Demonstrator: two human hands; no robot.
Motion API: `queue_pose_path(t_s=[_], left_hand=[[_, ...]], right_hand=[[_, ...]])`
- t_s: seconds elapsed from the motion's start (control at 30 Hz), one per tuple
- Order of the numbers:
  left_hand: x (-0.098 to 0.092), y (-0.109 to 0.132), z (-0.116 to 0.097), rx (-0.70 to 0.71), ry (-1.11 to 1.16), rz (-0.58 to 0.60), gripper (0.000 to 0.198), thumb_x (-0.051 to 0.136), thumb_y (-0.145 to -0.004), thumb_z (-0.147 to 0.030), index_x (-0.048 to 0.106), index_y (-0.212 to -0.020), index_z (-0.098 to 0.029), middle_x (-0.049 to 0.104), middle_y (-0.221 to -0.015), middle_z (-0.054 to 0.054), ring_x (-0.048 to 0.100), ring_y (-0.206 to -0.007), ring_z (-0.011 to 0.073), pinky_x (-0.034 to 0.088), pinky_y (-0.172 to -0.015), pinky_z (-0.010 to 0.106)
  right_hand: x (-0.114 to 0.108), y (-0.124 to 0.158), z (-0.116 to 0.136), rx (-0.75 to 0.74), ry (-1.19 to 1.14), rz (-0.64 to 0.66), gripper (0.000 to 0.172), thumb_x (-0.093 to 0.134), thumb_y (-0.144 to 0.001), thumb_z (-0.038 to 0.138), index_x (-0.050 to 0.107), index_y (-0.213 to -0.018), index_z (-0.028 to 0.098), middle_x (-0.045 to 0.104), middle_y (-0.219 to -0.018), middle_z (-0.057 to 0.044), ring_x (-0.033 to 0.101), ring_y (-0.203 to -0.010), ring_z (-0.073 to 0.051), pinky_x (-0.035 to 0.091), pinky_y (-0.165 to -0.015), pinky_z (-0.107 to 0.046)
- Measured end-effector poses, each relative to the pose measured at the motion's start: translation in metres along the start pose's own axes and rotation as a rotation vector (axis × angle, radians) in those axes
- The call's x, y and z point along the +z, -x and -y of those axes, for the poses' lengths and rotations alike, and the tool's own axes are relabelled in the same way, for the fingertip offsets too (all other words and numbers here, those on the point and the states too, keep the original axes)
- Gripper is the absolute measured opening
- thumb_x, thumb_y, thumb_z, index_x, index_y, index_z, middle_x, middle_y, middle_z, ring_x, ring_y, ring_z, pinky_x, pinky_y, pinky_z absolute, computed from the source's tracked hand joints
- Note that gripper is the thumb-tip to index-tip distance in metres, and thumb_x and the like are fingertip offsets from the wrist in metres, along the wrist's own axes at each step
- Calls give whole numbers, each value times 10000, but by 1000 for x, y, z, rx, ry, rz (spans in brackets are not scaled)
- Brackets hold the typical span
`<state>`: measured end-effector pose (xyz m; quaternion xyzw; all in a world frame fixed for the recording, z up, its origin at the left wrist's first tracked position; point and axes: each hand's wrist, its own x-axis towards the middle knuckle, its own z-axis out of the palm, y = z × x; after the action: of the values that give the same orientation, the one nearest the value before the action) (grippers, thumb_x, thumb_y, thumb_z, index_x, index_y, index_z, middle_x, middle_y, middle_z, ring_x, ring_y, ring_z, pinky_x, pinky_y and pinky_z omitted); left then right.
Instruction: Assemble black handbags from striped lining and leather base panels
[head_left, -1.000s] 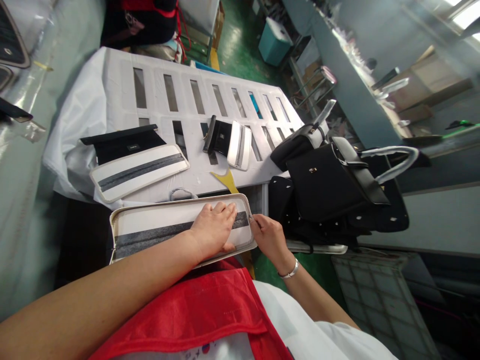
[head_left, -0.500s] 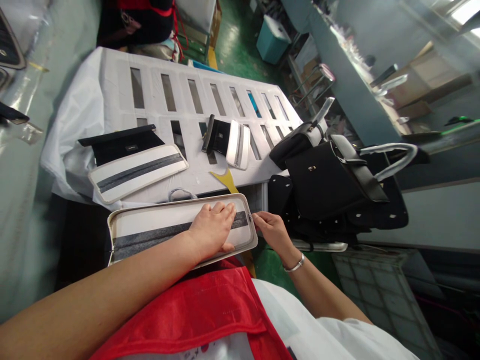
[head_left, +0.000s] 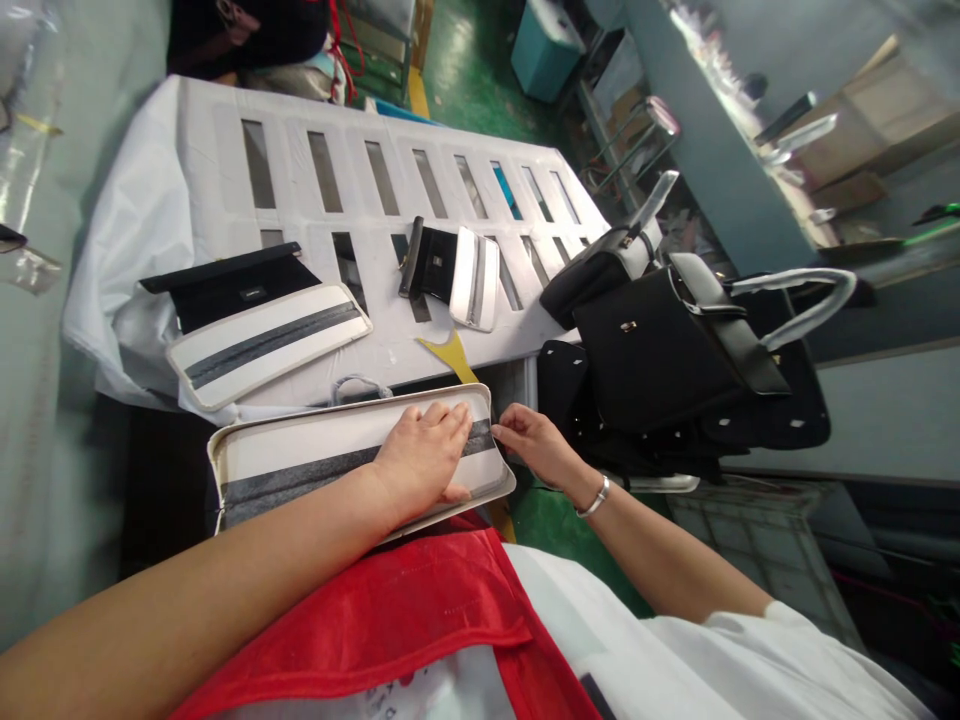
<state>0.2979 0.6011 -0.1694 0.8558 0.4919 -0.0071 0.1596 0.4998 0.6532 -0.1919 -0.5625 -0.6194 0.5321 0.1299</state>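
Observation:
A long white bag panel (head_left: 307, 425) with rounded corners, a raised rim and a dark grey strip down its middle lies just in front of me. My left hand (head_left: 424, 455) rests flat on its right half, palm down, fingers stretched out. At the panel's right end, my right hand (head_left: 531, 440) pinches the rim between thumb and fingers, and the rim there curves inward. What lies under the panel is hidden. Beyond it on the table sit a similar white piece with a black flap (head_left: 270, 345) and a smaller one (head_left: 475, 278).
The white-covered table (head_left: 337, 130) has rows of slots. A yellow forked piece (head_left: 452, 358) lies at its near edge. Black handbags (head_left: 645, 350) are stacked at the right. A teal bin (head_left: 547, 50) stands on the green floor; part of another person (head_left: 247, 35) shows at the top left.
My right hand has shifted slightly left and up, and the rim at the panel's right end now bends inward. My left hand keeps its place on the panel.

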Motion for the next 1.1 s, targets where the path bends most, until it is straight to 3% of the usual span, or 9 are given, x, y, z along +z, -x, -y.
queue_pose_path(t_s=[0.1, 0.3, 0.43, 0.57, 0.63, 0.7, 0.8, 0.93, 1.1], left_hand=[[1, 0, 0, -2, 7, -9, 844, 622, -701, -616, 431, -1346, -105, 403, -1437, 123, 419, -1167, 309, 404, -880, 435], [2, 16, 7, 10, 69, -76, 858, 546, -746, -643, 327, -1407, -142, 371, -1459, 109, 394, -1200, 294, 372, -938, 434], [-3, 15, 13, -2, 257, -39, 886, 551, -752, -620, 176, -1462, -246, 379, -1459, 65, 405, -1211, 292, 347, -983, 450], [-24, 24, 20, 17, 566, 15, 659, 515, -838, -487, 322, -1413, -231, 384, -1458, 49, 377, -1283, 259, 306, -1047, 422], [-36, 50, 33, 4, 804, -128, 481, 441, -897, -382, 436, -1341, -197, 431, -1425, 54, 409, -1275, 199, 346, -1027, 334], [-40, 91, 53, -110, 986, -431, 360, 434, -901, -340, 555, -1201, -180, 516, -1340, 70, 475, -1211, 187, 412, -950, 294], [-26, 158, 86, -555, 1050, -863, 234, 536, -844, -383, 589, -926, -169, 640, -907, 36, 591, -838, 137, 468, -698, 240], [14, 203, 99, -822, 1362, -594, 354, 698, -691, -421, 451, -719, -168, 464, -573, -63, 426, -500, 59, 325, -448, 175], [28, 196, 84, -836, 1477, -425, 468, 716, -614, -518, 389, -696, -193, 451, -555, -78, 425, -458, 67, 383, -437, 201]], right_hand=[[-9, -6, 8, 26, 169, 83, 367, 637, -708, 504, 439, -692, 195, 444, -566, 59, 427, -537, -94, 331, -488, -222], [-19, -19, 22, 360, 232, 490, 525, 612, -660, 674, 413, -689, 189, 524, -556, 31, 476, -448, -82, 338, -435, -208], [-15, -24, 21, 350, 206, 480, 558, 622, -627, 702, 407, -690, 191, 525, -556, 38, 484, -440, -73, 342, -429, -192], [-13, -16, 21, 353, 182, 405, 513, 655, -631, 648, 419, -664, 195, 525, -543, 30, 489, -439, -76, 353, -442, -200], [-12, -12, 21, 349, 142, 367, 464, 651, -667, 601, 418, -646, 200, 525, -545, 14, 497, -437, -79, 364, -461, -217], [-12, -10, 21, 334, 111, 334, 414, 622, -718, 553, 420, -628, 204, 520, -547, -1, 498, -430, -76, 370, -480, -238], [-11, -11, 22, 333, 116, 336, 368, 584, -761, 504, 436, -607, 203, 510, -535, -9, 496, -413, -69, 374, -501, -267], [-12, -17, 22, 303, 166, 387, 370, 589, -745, 516, 443, -594, 211, 527, -537, -29, 522, -400, -86, 353, -487, -282], [-24, -10, 15, 178, 283, 399, 393, 546, -721, 597, 432, -579, 249, 517, -471, -35, 514, -339, -108, 248, -416, -286]])
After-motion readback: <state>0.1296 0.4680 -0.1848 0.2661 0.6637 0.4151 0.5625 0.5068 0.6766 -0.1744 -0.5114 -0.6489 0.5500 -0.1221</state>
